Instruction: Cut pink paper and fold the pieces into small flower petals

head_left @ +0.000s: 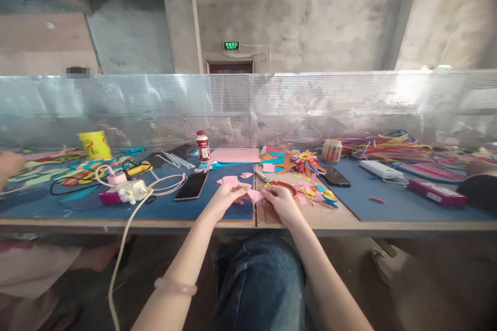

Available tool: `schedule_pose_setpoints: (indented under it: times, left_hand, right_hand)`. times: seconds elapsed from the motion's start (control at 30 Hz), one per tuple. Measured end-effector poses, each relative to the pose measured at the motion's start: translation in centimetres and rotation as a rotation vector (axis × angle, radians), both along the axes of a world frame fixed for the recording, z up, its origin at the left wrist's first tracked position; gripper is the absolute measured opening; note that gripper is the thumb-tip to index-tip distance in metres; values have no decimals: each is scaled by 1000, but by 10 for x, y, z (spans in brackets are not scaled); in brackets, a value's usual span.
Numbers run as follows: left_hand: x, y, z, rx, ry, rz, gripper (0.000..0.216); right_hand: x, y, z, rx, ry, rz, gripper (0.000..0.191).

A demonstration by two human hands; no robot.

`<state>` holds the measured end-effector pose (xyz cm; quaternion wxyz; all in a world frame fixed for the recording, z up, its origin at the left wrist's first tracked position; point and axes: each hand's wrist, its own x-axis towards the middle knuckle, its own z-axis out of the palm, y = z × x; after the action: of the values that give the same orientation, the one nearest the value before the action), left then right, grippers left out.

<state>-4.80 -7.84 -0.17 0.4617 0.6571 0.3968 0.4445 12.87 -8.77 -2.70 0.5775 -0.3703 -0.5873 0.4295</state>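
Note:
Between my two hands, over the table's front part, is a small piece of pink paper [254, 196]. My left hand [229, 197] pinches its left edge, and my right hand [280, 200] grips its right side. Orange-handled scissors [285, 186] lie just behind my right hand, partly covered by it. More pink paper pieces [228, 180] rest on the blue mat behind my left hand. To the right of my right hand is a pile of pink, yellow and blue paper scraps [316, 194].
A black phone [191, 186] lies left of my hands, by a power strip with chargers [130, 191]. A red bottle [202, 146], a paper flower [305, 161] and another phone [336, 177] stand or lie farther back. A perforated metal screen [295, 108] borders the table. Other people's hands [11, 164] show at both sides.

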Motion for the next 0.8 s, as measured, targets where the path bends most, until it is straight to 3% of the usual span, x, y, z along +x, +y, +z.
schedule_pose_setpoints:
  times: [0.1,0.43,0.6,0.8]
  left_hand:
    - [-1,1,-2,-9,-28,-89,47]
    - [1,3,-5,39,27,-166,42]
    - [1,1,-5,30,40,-72,34]
    - [1,1,-5,45,53,-54,30]
  right_hand:
    - [-1,0,0,-60,99,12,29]
    - [-1,-6,6,-120,150,9,32]
    - [-3,-5,6,-25,-23,-23,33]
    - [-2,-6,5,54,-221,38,35]
